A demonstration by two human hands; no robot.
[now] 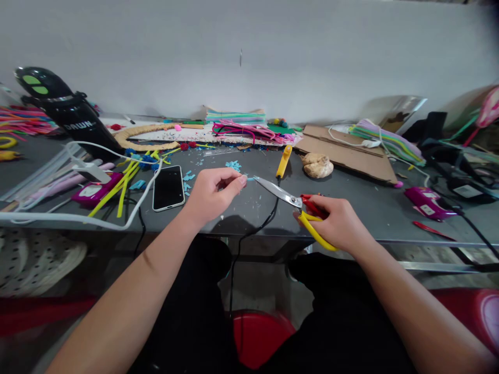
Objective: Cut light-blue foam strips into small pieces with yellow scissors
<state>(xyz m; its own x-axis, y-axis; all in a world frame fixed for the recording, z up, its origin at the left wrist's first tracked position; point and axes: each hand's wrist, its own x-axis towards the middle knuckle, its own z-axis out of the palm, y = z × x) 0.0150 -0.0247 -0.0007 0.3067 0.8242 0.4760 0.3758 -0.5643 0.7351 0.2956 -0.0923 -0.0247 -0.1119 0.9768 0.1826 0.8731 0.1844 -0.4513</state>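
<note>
My left hand (218,192) pinches a thin, short light-blue strip (250,179) between thumb and fingertips. Scissors (281,193) with one red and one yellow handle are gripped in my right hand (338,221), their tips at the strip's free end. Whether the blades touch the strip is too small to tell. Small blue pieces (233,165) lie on the grey table (249,210) behind my left hand, and more are scattered beside a phone (168,188). Just behind the scissors rests a yellow tool (284,162) with a black cord running off the table's front edge.
A black bottle (80,117) leans at the left near yellow strips (123,182) and a white cable (117,226). A pale lumpy object (317,165) and cardboard (346,153) lie right of centre. Purple devices (431,202) sit on both sides. Pink bundled stems (249,131) are by the wall.
</note>
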